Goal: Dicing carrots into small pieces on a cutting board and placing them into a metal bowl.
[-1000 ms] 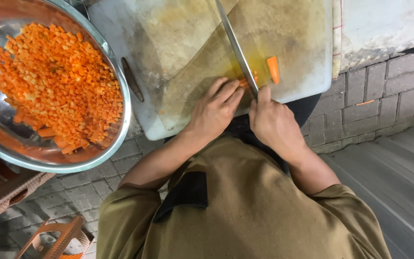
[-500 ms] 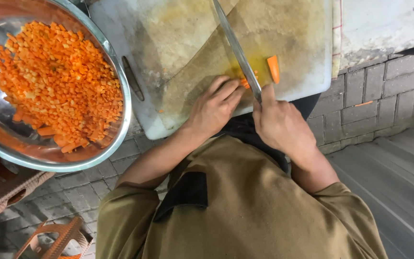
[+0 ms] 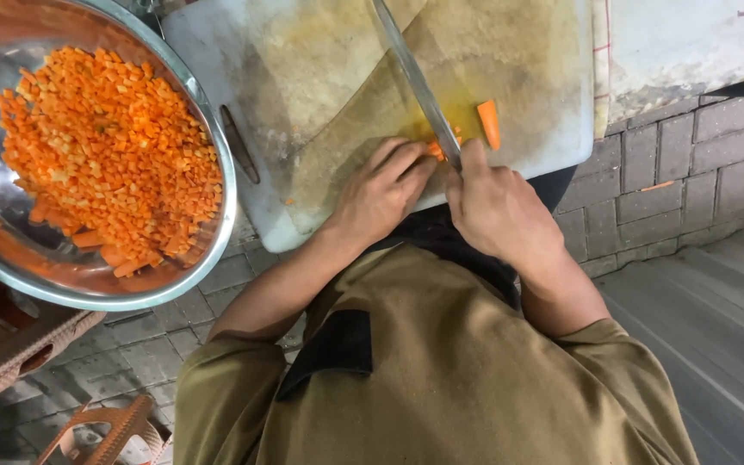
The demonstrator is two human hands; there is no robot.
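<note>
My left hand (image 3: pixel 381 191) presses its fingertips on a small orange carrot piece (image 3: pixel 435 151) on the stained white cutting board (image 3: pixel 303 77). My right hand (image 3: pixel 499 208) grips the handle of a long knife (image 3: pixel 415 77), index finger along the spine. The blade runs away from me, its heel against the carrot beside my left fingertips. A separate carrot stick (image 3: pixel 490 123) lies on the board just right of the blade.
A large steel bowl (image 3: pixel 221 185) filled with diced carrot (image 3: pixel 105 155) sits left of the board, overlapping its edge. A white surface (image 3: pixel 682 43) is at the upper right. Grey brick paving (image 3: pixel 673 164) lies below, with a woven brown stool (image 3: pixel 10 344) at the lower left.
The knife and my right hand shifted only slightly at the carrot. My left hand stayed on the piece, and the bowl and loose carrot stick have not moved.
</note>
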